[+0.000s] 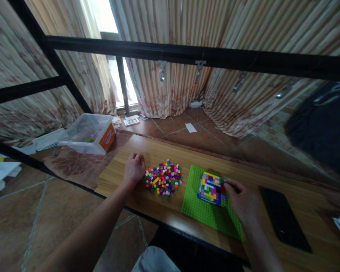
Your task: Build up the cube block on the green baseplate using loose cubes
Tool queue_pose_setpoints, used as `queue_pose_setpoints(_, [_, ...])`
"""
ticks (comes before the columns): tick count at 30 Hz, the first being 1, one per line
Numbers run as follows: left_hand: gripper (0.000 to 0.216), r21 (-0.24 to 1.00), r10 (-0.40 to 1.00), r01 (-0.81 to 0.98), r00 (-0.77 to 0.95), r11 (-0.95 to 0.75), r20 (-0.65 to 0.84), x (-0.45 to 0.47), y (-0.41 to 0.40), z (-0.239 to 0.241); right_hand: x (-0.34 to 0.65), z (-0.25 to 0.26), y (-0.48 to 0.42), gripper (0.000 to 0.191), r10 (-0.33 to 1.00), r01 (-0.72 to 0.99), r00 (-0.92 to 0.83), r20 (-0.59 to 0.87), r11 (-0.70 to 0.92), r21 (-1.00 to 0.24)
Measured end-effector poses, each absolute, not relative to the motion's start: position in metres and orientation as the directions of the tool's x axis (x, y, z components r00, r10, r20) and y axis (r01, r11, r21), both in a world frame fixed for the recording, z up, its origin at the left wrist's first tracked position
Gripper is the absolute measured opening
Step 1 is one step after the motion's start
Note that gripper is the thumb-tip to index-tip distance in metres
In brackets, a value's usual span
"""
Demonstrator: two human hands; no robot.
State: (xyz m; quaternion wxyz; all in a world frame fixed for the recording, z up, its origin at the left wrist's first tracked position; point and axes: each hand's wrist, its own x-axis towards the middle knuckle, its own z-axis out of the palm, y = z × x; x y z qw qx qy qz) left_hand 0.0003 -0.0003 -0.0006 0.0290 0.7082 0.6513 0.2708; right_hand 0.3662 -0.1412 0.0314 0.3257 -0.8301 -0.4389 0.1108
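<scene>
A multicoloured block built of small toy bricks (211, 189) stands on a green studded baseplate (205, 216). At its far right corner are the fingertips of my right hand (243, 202), pinched together on what looks like a tiny toy brick; its colour is hard to make out. My left hand (134, 168) rests on the table with its fingers curled in, touching the left edge of a loose pile of small toy bricks (163, 178) in many colours. Whatever those curled fingers may hold is hidden.
The wooden table (164, 212) carries a black phone-like slab (285, 219) right of the baseplate. On the floor beyond its left end sits a clear plastic bin (83, 130) with an orange label. A black metal bar (170, 51) crosses above, before the curtains.
</scene>
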Motion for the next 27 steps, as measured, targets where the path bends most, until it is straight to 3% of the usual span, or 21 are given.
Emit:
queue_pose_setpoints(22, [0.022, 0.411, 0.94, 0.9, -0.007, -0.143, 0.342, 0.001, 0.001, -0.002, 0.375, 0.022, -0.13, 0.05, 0.77, 0.476, 0.635, 0.058, -0.331, -0.815])
queue_pose_setpoints(27, [0.022, 0.419, 0.941, 0.896, -0.005, -0.146, 0.338, 0.001, 0.001, -0.001, 0.37, 0.018, -0.13, 0.05, 0.79, 0.518, 0.61, 0.064, -0.336, -0.787])
